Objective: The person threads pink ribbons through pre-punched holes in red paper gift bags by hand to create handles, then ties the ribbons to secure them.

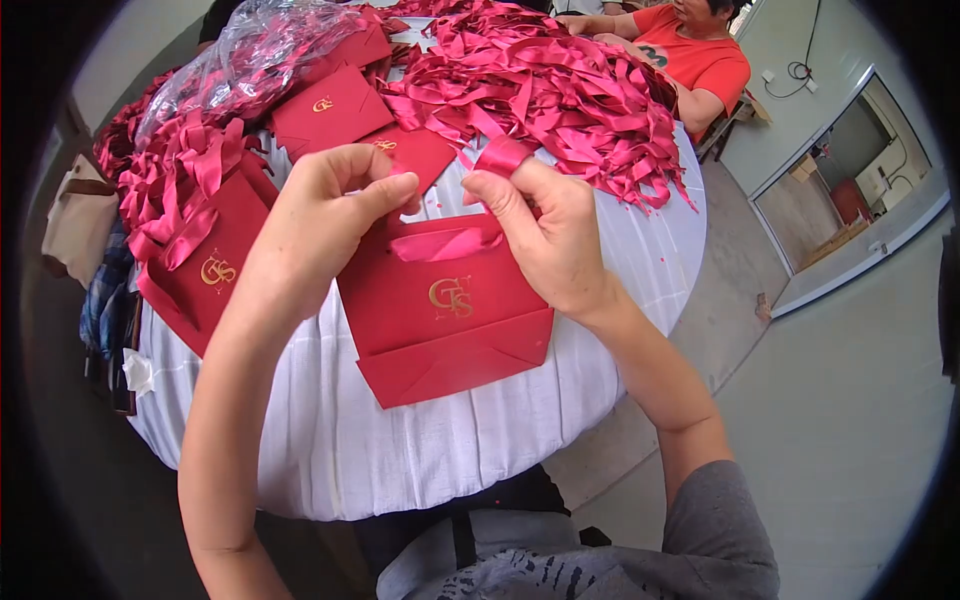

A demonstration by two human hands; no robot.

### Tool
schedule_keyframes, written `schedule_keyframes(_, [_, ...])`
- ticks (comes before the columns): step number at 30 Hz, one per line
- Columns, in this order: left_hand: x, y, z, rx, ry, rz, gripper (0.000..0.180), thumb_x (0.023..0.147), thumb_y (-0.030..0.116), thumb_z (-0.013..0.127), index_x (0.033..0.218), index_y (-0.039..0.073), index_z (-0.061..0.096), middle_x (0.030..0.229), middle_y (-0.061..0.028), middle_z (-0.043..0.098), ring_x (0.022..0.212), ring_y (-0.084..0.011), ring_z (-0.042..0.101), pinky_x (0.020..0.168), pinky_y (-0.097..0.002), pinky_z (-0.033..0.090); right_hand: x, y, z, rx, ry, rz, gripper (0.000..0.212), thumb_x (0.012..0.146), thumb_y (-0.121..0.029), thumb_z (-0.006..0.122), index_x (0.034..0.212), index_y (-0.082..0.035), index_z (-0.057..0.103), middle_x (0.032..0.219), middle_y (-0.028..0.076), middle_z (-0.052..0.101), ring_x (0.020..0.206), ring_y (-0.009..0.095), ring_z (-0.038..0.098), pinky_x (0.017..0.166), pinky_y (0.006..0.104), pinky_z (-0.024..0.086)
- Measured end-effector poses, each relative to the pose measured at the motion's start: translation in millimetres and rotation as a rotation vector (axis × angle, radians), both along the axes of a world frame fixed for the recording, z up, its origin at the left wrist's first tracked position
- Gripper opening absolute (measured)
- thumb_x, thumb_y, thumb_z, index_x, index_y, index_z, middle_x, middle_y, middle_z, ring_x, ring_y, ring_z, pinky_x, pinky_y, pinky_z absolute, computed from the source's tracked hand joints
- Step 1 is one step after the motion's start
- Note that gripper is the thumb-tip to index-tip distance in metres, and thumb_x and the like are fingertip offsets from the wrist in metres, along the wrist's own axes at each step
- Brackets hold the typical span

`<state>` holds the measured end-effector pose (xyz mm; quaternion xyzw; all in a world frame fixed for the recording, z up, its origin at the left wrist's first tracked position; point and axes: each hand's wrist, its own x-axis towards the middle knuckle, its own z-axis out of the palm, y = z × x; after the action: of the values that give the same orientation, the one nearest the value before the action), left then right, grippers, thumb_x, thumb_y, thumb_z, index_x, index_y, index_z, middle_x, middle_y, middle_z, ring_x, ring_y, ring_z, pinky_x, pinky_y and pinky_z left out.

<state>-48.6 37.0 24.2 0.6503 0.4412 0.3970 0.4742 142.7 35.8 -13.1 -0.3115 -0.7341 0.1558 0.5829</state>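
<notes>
A red paper gift bag [425,330] with a gold emblem lies flat on the white-clothed table, its folded base toward me. A pink-red ribbon handle [445,245] crosses its front near the top edge. My left hand [345,195] is closed in a pinch over the bag's upper left corner; what its fingertips hold is hard to make out. At the upper right corner, my right hand [545,230] is closed, thumb against fingers, on a ribbon [503,157] that loops over its index finger.
A large heap of red ribbons [540,90] covers the far side of the round table [665,260]. More red bags [330,108] and clear plastic wrap [250,60] lie at the far left. Another bag [215,265] rests beside my left forearm. A person in red [700,70] sits at the far right.
</notes>
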Motion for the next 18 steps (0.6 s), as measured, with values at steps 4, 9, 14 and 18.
schedule_keyframes(4, [2, -4, -12, 0.014, -0.020, 0.129, 0.018, 0.091, 0.020, 0.061, 0.083, 0.005, 0.056, 0.077, -0.0007, 0.061, 0.070, -0.0035, 0.050, 0.065, -0.0192, 0.039, -1, -5, 1, -0.031, -0.040, -0.028, 0.017, 0.088, -0.007, 0.063, 0.076, 0.005, 0.060, 0.068, 0.017, 0.065, 0.058, 0.022, 0.065, 0.050, 0.0303, 0.047])
schedule_keyframes(9, [0, -3, -24, 0.054, 0.024, 0.218, 0.018, 0.091, 0.020, 0.061, 0.083, 0.005, 0.056, 0.076, 0.0008, 0.058, 0.071, -0.0037, 0.048, 0.066, -0.0193, 0.038, -5, -5, -5, -0.076, -0.051, -0.026, 0.019, 0.089, -0.007, 0.061, 0.076, 0.006, 0.059, 0.069, 0.018, 0.065, 0.060, 0.025, 0.067, 0.051, 0.0316, 0.048])
schedule_keyframes(14, [0, 2, -34, -0.103, -0.096, 0.205, 0.021, 0.090, 0.015, 0.060, 0.079, -0.002, 0.056, 0.075, -0.0079, 0.061, 0.070, -0.0125, 0.056, 0.064, -0.0255, 0.044, -7, 0, -17, -0.185, -0.042, -0.042, 0.023, 0.090, -0.011, 0.059, 0.076, 0.006, 0.060, 0.068, 0.018, 0.065, 0.060, 0.025, 0.066, 0.053, 0.0327, 0.048])
schedule_keyframes(18, [-3, -7, -55, 0.586, 0.549, 0.436, 0.026, 0.085, 0.016, 0.065, 0.099, -0.002, 0.052, 0.103, -0.0194, 0.058, 0.084, -0.0321, 0.058, 0.070, -0.0371, 0.047, -4, 6, -21, -0.459, -0.240, -0.087, 0.024, 0.092, -0.017, 0.058, 0.083, 0.005, 0.064, 0.071, 0.009, 0.066, 0.065, 0.009, 0.060, 0.059, 0.0280, 0.047])
